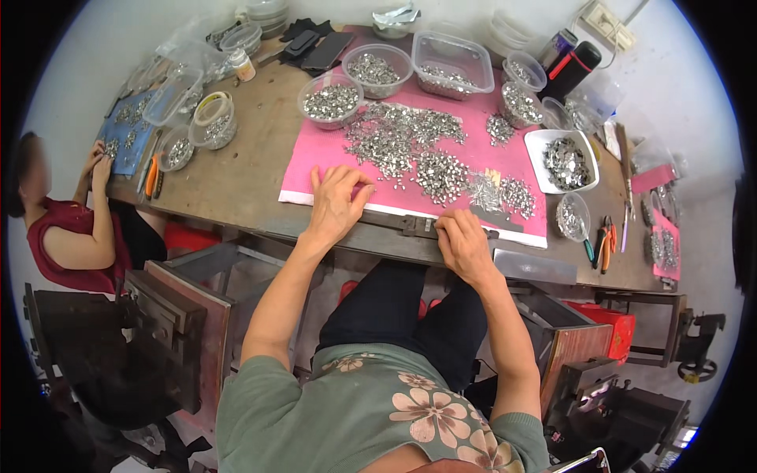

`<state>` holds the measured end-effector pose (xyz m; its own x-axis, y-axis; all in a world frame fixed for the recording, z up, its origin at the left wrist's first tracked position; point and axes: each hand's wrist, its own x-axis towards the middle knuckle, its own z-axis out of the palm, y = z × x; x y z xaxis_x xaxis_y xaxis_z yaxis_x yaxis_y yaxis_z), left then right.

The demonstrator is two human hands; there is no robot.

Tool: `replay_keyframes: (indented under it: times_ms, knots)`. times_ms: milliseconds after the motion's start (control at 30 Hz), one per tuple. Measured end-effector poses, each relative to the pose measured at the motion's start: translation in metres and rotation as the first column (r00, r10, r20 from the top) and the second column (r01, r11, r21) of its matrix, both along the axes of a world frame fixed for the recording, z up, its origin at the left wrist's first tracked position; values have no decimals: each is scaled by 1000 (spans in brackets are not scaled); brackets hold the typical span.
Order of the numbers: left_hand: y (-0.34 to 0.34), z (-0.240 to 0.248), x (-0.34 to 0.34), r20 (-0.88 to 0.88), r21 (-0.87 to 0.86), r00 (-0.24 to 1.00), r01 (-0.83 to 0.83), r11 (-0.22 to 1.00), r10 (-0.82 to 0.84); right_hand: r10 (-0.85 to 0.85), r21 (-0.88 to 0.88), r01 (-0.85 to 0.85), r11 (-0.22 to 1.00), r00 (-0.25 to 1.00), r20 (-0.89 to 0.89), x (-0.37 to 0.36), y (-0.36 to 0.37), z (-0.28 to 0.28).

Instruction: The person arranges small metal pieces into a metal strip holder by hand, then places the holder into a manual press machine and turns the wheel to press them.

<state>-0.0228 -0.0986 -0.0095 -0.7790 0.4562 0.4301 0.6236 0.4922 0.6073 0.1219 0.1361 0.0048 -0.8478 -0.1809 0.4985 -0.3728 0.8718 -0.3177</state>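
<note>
My left hand (339, 202) rests over the front of the pink mat (311, 158), with thumb and forefinger brought together at their tips; anything between them is too small to see. At the table's front edge, my right hand (465, 243) bends its fingers down beside a dark metal bar fixture (416, 226). Whatever those fingertips hold is hidden. Beyond both hands, small shiny metal parts (402, 138) are spread over the mat. Closer in lie a heap of rounder metal pieces (441, 176) and a bunch of thin silvery pins (483, 191).
Clear plastic tubs (331, 101) of metal parts line the back. A white square dish (562, 161) and pliers (605, 243) are at right. At left, a co-worker (75, 229) handles parts on a blue mat (130, 134). A black flask (572, 69) stands at the back right.
</note>
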Motion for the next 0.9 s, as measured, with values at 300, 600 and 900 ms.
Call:
replay_keyframes:
  times_ms: [300,600,900]
  knots:
    - [8,0,1,-156,-102,986,-69,992,52,-6,-116,3,993,1000,-24,-54,-1,4]
    - [2,3,2,-106,-100,994,-16,995,5,-44,38,45,998,999,-24,-84,-22,-14]
    - [8,7,4,-168,-176,986,-45,983,15,-81,-254,101,962,993,88,-48,5,6]
